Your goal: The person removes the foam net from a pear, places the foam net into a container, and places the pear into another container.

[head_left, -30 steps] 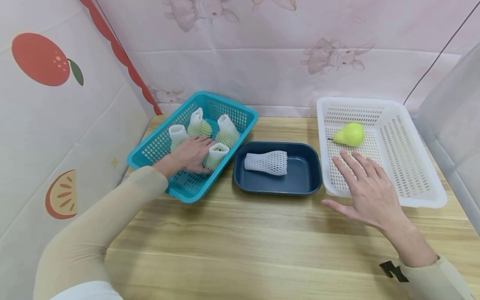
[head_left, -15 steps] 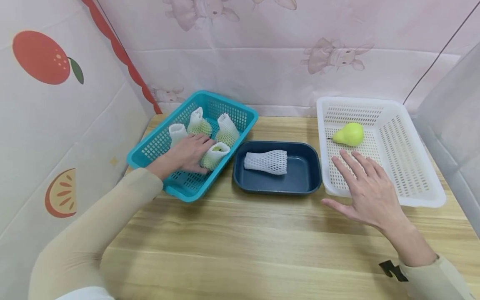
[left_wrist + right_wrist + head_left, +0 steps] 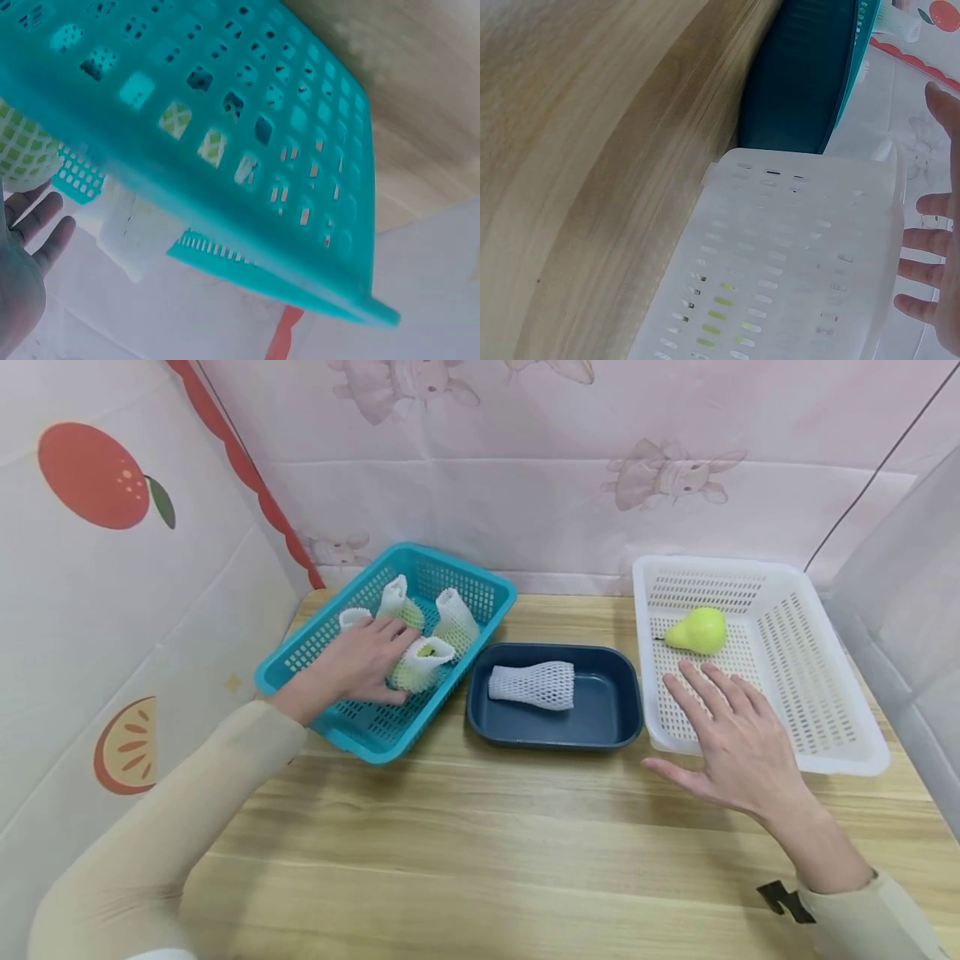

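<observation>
My left hand (image 3: 345,664) is in the teal basket (image 3: 382,752), its thumb and fingers on either side of a pear in a white foam net (image 3: 420,667). That pear leans a little, with the net's mouth facing up and right. Several other netted pears lie beside and behind it, one partly covered by the hand. In the left wrist view, the fingers reach the netted pear (image 3: 24,146); the thumb is hidden. Over the front rim of the white basket (image 3: 817,693), my right hand (image 3: 738,747) is spread, holding nothing. A bare green pear (image 3: 697,631) lies beyond its fingertips.
Between the two baskets stands a dark blue tray (image 3: 600,714) with one loose foam net (image 3: 534,685) in it. All three containers rest on a wooden table (image 3: 480,852). Printed cloth walls (image 3: 525,510) stand behind and at the sides.
My left hand has moved slightly left, and the nearest netted pear has shifted left with it and tilted. The right hand, tray and bare pear have stayed put.
</observation>
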`<state>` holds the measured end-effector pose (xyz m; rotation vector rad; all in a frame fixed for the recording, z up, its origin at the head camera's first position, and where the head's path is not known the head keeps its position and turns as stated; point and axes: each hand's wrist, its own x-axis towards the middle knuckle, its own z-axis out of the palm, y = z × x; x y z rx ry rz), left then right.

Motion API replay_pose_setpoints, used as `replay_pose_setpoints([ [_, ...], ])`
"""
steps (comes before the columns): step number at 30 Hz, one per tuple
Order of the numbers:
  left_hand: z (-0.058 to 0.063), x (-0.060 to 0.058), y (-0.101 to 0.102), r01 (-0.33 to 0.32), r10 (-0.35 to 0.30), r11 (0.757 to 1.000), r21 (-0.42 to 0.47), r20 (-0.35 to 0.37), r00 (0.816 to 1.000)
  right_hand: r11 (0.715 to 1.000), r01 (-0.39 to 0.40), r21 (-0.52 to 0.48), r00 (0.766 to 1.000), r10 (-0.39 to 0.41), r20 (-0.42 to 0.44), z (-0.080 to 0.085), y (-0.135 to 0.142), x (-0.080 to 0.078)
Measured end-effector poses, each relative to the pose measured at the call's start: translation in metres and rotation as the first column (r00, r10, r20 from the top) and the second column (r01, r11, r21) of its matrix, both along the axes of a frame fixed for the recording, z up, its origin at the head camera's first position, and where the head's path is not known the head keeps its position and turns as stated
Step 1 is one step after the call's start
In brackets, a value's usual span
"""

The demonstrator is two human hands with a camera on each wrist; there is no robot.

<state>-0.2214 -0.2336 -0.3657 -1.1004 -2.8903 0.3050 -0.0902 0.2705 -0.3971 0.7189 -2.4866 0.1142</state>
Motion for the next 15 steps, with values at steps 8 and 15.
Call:
replay_pose_setpoints([
  [8, 0.015, 0.011, 0.002, 0.033, -0.038, 0.998, -0.052, -0.099, 0.994, 1.000, 0.001, -0.005, 1.000, -0.001, -0.001, 0.001, 0.000, 0.001],
  [15, 0.035, 0.018, 0.009, 0.092, -0.088, 0.996, 0.006, -0.216, 0.972, 1.000, -0.001, -0.006, 1.000, 0.001, -0.011, 0.002, 0.000, 0.001],
])
